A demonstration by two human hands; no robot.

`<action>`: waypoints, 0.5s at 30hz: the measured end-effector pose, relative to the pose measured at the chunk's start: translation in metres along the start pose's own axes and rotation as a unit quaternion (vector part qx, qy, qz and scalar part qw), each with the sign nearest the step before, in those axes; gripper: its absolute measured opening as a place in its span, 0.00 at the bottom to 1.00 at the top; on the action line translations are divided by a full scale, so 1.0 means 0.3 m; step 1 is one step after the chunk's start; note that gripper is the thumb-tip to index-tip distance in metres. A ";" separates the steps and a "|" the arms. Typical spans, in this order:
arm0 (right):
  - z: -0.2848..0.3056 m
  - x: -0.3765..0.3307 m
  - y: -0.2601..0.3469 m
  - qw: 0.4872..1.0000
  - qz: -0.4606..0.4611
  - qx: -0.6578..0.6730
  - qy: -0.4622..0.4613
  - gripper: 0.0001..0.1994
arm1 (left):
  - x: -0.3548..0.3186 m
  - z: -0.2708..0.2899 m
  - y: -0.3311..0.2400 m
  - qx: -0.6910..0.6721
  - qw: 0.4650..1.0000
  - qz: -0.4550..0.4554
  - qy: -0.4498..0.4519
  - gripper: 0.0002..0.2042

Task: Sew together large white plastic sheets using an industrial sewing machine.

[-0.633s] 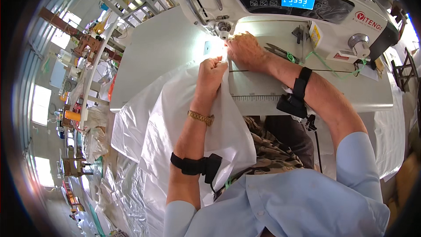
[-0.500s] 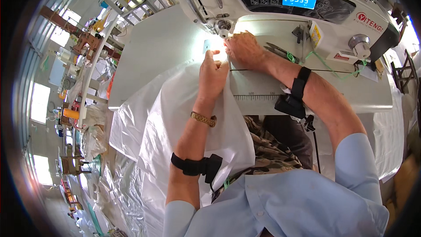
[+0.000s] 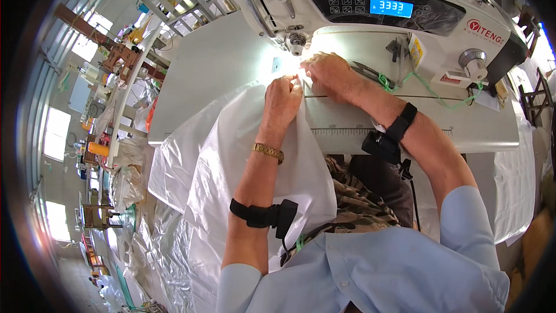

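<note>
Workshop wall (image 3: 69, 179) bends away on my far left, past my big pale sewing table (image 3: 214, 52). On the table stands a white sewing machine (image 3: 370, 17), with bright light under its head. My white plastic sheet (image 3: 226, 145) covers the front left of the table and hangs down by my lap. One edge of it runs up to a spot just in front of the machine's head. My left hand (image 3: 282, 99) looks pinched there, thumb and fingers together on that edge. My right hand (image 3: 331, 74) bends over just beside it; I can't tell if its fingers grip the sheet or only touch it.

I think it's best to hold the edge flat and snug, with no wrinkles, and let the loose part lie easy so it doesn't tug. My fingertips should mind where the needle comes down.

That spot is hard to see. Bright light washes it white, so I can't make out the needle or any stitches. The sheet's low end blends into shiny plastic (image 3: 162, 255) on the left.
</note>
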State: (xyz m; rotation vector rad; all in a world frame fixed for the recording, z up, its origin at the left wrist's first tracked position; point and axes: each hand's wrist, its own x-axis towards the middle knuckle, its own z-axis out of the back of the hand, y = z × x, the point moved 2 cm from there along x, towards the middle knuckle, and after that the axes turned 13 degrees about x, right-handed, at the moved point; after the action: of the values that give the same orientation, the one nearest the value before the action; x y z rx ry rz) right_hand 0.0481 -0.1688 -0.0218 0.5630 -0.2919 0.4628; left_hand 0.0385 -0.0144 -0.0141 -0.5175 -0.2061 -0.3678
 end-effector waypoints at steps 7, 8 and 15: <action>0.040 -0.039 0.085 0.988 0.015 -0.127 0.089 0.13 | -0.008 0.017 -0.003 0.008 0.998 0.023 0.049 0.16; 0.028 -0.040 0.080 0.987 0.009 -0.131 0.088 0.13 | -0.014 0.017 -0.009 0.008 0.999 0.024 0.048 0.16; 0.011 -0.031 0.085 0.984 0.013 -0.170 0.055 0.12 | -0.065 0.034 -0.035 0.240 0.959 -0.139 -0.055 0.15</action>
State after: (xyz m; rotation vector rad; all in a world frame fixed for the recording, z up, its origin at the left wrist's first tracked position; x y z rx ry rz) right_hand 0.0269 -0.1548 -0.0113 0.1994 -0.2660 0.4548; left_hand 0.0156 -0.0118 -0.0062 -0.0273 -0.4657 -0.5429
